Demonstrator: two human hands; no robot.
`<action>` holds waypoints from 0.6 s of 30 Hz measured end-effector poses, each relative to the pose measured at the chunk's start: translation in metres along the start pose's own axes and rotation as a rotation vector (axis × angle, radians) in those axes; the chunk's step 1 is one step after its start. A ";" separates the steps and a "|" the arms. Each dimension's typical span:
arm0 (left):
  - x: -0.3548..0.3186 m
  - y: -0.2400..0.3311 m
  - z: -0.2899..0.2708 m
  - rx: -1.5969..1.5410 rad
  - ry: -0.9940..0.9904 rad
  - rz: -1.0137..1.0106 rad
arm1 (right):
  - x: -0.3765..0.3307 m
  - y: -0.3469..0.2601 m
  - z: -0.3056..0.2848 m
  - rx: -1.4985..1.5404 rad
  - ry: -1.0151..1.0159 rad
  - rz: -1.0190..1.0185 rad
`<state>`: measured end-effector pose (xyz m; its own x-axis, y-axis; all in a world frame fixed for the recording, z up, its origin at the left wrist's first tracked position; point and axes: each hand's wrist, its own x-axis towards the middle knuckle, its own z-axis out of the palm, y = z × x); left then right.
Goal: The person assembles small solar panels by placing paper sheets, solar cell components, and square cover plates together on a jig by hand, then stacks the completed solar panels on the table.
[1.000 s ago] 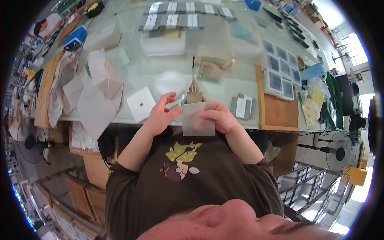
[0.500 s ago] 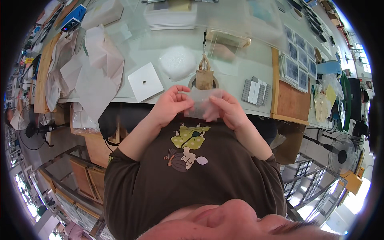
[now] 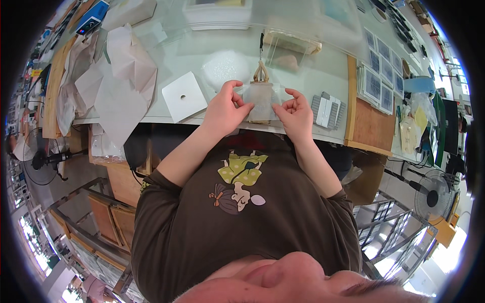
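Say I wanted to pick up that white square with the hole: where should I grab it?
Probably pinch the white square at its near corner, coming from the front. It looks flat on the table, and that corner lies close to the front edge, so it might be easiest to lift there. The hole looks small.

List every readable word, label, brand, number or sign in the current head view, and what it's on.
None readable.
Translucent sheet between the left hand and right hand: no lettering visible.
White square card with a hole: no lettering visible.
Brown shirt: cartoon figure, no lettering visible.
Blue box at upper left: markings, if any, too small.
Far background: too small or blurred.
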<state>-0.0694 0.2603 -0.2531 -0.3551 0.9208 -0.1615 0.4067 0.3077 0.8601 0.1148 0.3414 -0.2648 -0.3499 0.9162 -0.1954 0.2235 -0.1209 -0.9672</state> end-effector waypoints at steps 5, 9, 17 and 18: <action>0.001 -0.011 0.000 -0.124 -0.031 -0.048 | -0.005 0.001 0.001 0.004 -0.001 -0.011; 0.001 -0.008 -0.001 -0.120 -0.002 -0.055 | -0.006 0.006 0.002 -0.031 0.019 -0.065; 0.001 -0.005 -0.001 -0.111 -0.017 -0.080 | -0.008 0.005 0.002 -0.048 0.028 -0.085; 0.001 -0.005 -0.001 -0.112 -0.016 -0.076 | -0.008 0.008 0.002 -0.044 0.029 -0.092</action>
<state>-0.0725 0.2595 -0.2574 -0.3674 0.8999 -0.2347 0.2828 0.3485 0.8936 0.1178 0.3323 -0.2710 -0.3446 0.9333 -0.1009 0.2313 -0.0198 -0.9727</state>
